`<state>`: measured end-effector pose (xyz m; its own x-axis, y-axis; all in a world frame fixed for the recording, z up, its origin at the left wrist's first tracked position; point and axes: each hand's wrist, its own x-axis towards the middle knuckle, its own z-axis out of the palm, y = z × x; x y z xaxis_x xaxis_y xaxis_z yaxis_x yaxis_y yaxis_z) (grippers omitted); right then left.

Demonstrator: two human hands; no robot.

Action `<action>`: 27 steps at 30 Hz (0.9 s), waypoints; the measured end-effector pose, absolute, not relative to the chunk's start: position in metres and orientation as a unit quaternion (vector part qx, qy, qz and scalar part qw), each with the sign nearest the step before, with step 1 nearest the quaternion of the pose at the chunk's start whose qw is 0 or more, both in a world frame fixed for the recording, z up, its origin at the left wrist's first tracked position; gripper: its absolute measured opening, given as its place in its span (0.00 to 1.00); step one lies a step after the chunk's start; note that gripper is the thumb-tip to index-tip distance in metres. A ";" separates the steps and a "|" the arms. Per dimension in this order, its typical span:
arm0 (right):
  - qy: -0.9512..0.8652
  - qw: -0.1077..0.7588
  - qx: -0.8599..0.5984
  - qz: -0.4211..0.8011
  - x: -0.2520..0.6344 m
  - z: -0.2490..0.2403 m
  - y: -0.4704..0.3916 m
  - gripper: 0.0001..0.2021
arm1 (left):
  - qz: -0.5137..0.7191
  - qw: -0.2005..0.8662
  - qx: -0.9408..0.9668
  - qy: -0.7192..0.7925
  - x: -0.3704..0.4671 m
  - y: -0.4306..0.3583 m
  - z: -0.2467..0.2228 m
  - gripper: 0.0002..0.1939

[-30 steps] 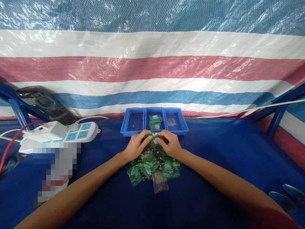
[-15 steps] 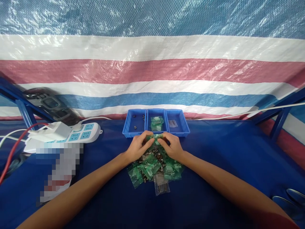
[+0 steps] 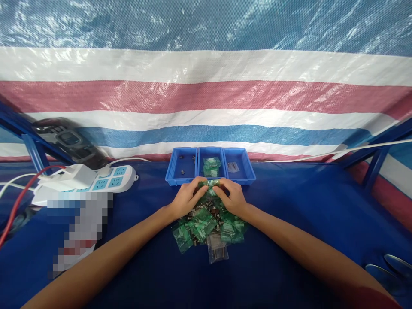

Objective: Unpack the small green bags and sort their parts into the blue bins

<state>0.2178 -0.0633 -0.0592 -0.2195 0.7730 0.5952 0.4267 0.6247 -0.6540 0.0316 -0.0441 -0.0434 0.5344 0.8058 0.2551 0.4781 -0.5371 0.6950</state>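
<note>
Green translucent plastic packet (image 3: 211, 183) is held toward the far edge of the smooth blue worktop (image 3: 289, 184). Left to right: white oblong plastic power strip (image 3: 121, 178) near the left edge; left hand (image 3: 187, 200), thumb and fingers pinching the packet; loose heap of small metal fasteners (image 3: 213, 210); right hand (image 3: 234, 199), pinching likewise.
</note>
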 end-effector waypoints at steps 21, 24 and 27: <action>-0.717 0.551 -0.396 0.160 0.218 -0.052 -0.065 0.07 | 0.318 0.271 0.810 0.410 0.031 -0.047 -0.041 0.11; -0.663 0.636 -0.373 0.130 0.215 -0.027 -0.068 0.07 | 0.323 0.291 0.796 0.420 0.032 -0.047 -0.040 0.11; -0.625 0.699 -0.328 0.113 0.231 0.005 -0.099 0.05 | 0.326 0.299 0.793 0.418 0.032 -0.048 -0.040 0.11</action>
<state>0.2309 -0.0993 0.0053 0.1924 0.5674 0.8006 0.2527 0.7597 -0.5992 0.0321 -0.0475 -0.0395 0.4379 0.8587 0.2663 0.4684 -0.4708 0.7477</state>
